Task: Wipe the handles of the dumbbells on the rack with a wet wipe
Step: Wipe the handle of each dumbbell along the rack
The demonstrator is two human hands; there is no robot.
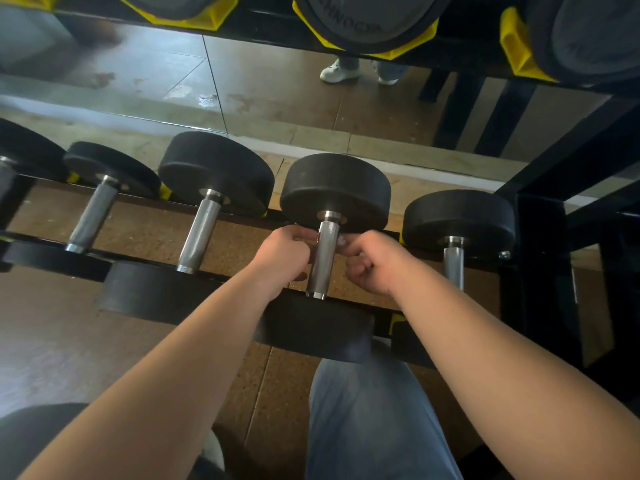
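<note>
Two tiers of a black steel rack (540,271) fill my feed. The upper tier carries large black dumbbells (367,19) seated in yellow plastic cradles (516,46). The lower tier holds a row of five smaller black round-headed dumbbells (214,171) lying across its two rails, above a brown speckled floor (52,341). Beneath the arms I can see a leg in blue denim trousers (363,410), just in front of the near rail. Both bare forearms reach forward to the fourth dumbbell from the left (334,192), whose far head sits on the back rail and whose near head rests on the front rail. Its knurled silver metal handle (325,258) runs between the two hands. The left hand (282,258) is against the handle's left side with its fingers curled in toward the far end, and I cannot tell whether it holds anything. The right hand (372,265) is balled up on the handle's right side, knuckles toward me, its fingertips close to the metal just below the far head. A small pale scrap of wet wipe (341,241) shows there, pinched between those fingertips and touching the handle's right edge near its far end. How much of the wipe lies behind the handle I cannot make out. The near half of the handle is bare.
</note>
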